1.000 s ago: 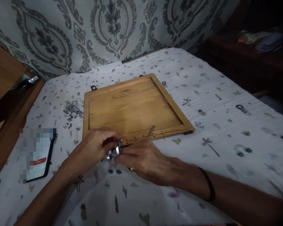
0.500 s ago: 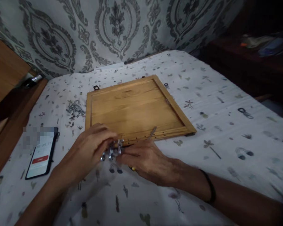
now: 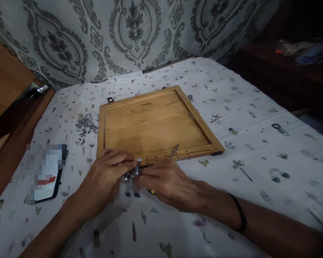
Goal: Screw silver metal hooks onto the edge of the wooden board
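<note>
A framed wooden panel (image 3: 148,122) lies on the patterned cloth, a row of small dark holes along its near edge. Silvery metal clips (image 3: 136,170) sit at that edge, between my hands. My left hand (image 3: 110,175) is closed, its thumb and fingertips pinching at a clip on the panel's near left part. My right hand (image 3: 169,184) is closed too, with its fingertips beside the same clip. Tucked in that hand is a screwdriver (image 3: 174,151); its metal shaft points away over the panel and a bit of yellow handle shows underneath. The right fingertips are partly hidden.
A loose pile of metal hardware (image 3: 86,124) lies left of the panel. Nearer on the left is a phone (image 3: 47,190). Dark metal loops (image 3: 111,100) stick out at the panel's far edge. A patterned curtain (image 3: 134,32) hangs behind; wooden furniture (image 3: 8,79) borders the left.
My left hand has shifted slightly right and turned, its thumb now over the clip and covering some of the others. The right hand and panel stay nearly still.
</note>
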`<action>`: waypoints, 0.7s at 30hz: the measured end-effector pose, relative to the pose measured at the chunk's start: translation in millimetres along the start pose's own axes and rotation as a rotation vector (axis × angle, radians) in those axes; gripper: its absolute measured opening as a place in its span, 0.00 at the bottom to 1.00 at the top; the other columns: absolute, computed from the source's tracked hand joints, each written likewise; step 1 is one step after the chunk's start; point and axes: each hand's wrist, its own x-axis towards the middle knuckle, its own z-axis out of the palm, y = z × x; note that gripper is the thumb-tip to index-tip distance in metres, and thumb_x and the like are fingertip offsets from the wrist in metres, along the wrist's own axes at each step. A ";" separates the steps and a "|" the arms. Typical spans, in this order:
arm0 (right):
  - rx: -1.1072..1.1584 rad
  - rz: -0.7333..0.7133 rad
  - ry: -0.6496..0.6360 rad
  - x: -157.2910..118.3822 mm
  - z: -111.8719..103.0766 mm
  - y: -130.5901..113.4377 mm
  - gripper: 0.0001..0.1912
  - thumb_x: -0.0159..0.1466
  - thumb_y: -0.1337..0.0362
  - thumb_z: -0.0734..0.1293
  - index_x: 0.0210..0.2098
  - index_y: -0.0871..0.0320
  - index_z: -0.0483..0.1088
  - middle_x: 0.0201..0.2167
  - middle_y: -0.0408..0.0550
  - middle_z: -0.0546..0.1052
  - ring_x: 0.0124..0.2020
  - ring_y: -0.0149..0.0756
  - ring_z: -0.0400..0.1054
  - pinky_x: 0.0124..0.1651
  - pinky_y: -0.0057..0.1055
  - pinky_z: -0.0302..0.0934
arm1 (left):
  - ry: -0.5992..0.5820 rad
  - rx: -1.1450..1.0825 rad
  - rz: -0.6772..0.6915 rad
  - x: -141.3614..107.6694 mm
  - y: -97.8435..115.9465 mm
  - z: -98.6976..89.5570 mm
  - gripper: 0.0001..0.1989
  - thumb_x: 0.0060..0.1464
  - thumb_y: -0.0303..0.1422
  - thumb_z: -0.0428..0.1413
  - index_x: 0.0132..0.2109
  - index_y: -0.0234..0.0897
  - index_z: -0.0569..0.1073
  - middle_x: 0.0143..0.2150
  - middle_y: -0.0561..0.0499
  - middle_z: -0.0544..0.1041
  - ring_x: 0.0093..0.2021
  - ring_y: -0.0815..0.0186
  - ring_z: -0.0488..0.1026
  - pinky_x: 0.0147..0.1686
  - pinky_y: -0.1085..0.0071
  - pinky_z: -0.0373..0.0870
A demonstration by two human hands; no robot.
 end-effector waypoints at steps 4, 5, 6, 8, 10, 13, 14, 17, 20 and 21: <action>0.002 0.000 -0.002 0.3 -1.1 0.2 0.22 0.71 0.77 0.51 0.30 0.59 0.71 0.23 0.41 0.75 0.25 0.30 0.66 0.28 0.28 0.55 | 0.028 -0.049 -0.032 -0.1 -1.1 2.1 0.16 0.64 0.22 0.48 0.50 0.40 0.76 0.48 0.48 0.81 0.48 0.62 0.76 0.47 0.62 0.69; 0.004 0.002 0.002 0.2 -1.2 0.3 0.21 0.71 0.77 0.51 0.30 0.59 0.71 0.24 0.41 0.75 0.25 0.30 0.66 0.29 0.28 0.55 | 0.038 -0.062 -0.048 0.3 -0.9 2.0 0.17 0.64 0.21 0.48 0.50 0.40 0.76 0.48 0.48 0.81 0.48 0.63 0.76 0.47 0.63 0.70; 0.005 0.004 0.005 0.0 -1.3 0.4 0.21 0.70 0.77 0.52 0.30 0.59 0.71 0.24 0.41 0.75 0.25 0.30 0.66 0.29 0.28 0.55 | 0.043 -0.073 -0.070 1.2 -0.6 1.5 0.17 0.63 0.21 0.47 0.50 0.39 0.76 0.47 0.48 0.81 0.47 0.63 0.76 0.46 0.63 0.70; 0.008 0.000 0.001 -0.5 -1.2 0.6 0.21 0.70 0.77 0.52 0.30 0.60 0.71 0.24 0.42 0.75 0.25 0.30 0.66 0.28 0.28 0.54 | 0.050 -0.096 -0.138 4.4 0.1 -0.3 0.15 0.63 0.22 0.48 0.48 0.38 0.76 0.43 0.48 0.80 0.44 0.64 0.76 0.43 0.66 0.71; 0.013 -0.002 -0.021 -1.0 -1.2 0.7 0.20 0.70 0.77 0.52 0.31 0.60 0.72 0.24 0.42 0.75 0.25 0.31 0.66 0.28 0.29 0.54 | 0.063 -0.120 -0.236 9.5 0.7 -2.4 0.11 0.64 0.25 0.50 0.46 0.39 0.76 0.40 0.50 0.79 0.40 0.65 0.75 0.39 0.68 0.71; 0.014 0.003 -0.039 -0.9 -1.4 0.8 0.20 0.71 0.76 0.52 0.32 0.59 0.73 0.23 0.41 0.74 0.24 0.31 0.65 0.28 0.29 0.53 | 0.080 -0.139 -0.324 16.9 2.0 -4.8 0.07 0.62 0.28 0.52 0.43 0.40 0.75 0.36 0.53 0.78 0.37 0.66 0.75 0.36 0.69 0.70; 0.008 0.001 -0.032 -0.6 -1.5 0.8 0.21 0.71 0.76 0.52 0.32 0.59 0.72 0.22 0.41 0.74 0.24 0.30 0.65 0.28 0.29 0.53 | 0.076 -0.139 -0.324 18.0 3.1 -5.2 0.06 0.62 0.28 0.53 0.42 0.40 0.74 0.35 0.53 0.77 0.36 0.66 0.74 0.36 0.69 0.69; 0.000 -0.019 -0.005 0.3 -1.4 1.0 0.22 0.72 0.75 0.52 0.29 0.60 0.70 0.22 0.41 0.73 0.24 0.30 0.65 0.28 0.29 0.53 | 0.057 -0.121 -0.266 14.0 9.2 -4.5 0.07 0.64 0.28 0.52 0.41 0.39 0.74 0.34 0.53 0.75 0.37 0.66 0.72 0.35 0.69 0.68; 0.014 -0.022 -0.005 0.2 -0.2 1.2 0.21 0.72 0.75 0.52 0.29 0.61 0.71 0.24 0.43 0.75 0.26 0.30 0.67 0.29 0.28 0.56 | 0.080 -0.057 -0.177 1.6 17.0 -0.2 0.08 0.65 0.26 0.51 0.46 0.37 0.74 0.39 0.49 0.76 0.43 0.63 0.70 0.41 0.67 0.69; 0.015 -0.016 -0.004 -0.2 0.3 1.2 0.21 0.72 0.75 0.52 0.30 0.61 0.71 0.24 0.43 0.75 0.26 0.30 0.68 0.30 0.28 0.57 | 0.096 -0.020 -0.144 -2.8 19.0 2.0 0.09 0.65 0.25 0.51 0.48 0.36 0.74 0.42 0.47 0.77 0.45 0.62 0.69 0.44 0.65 0.69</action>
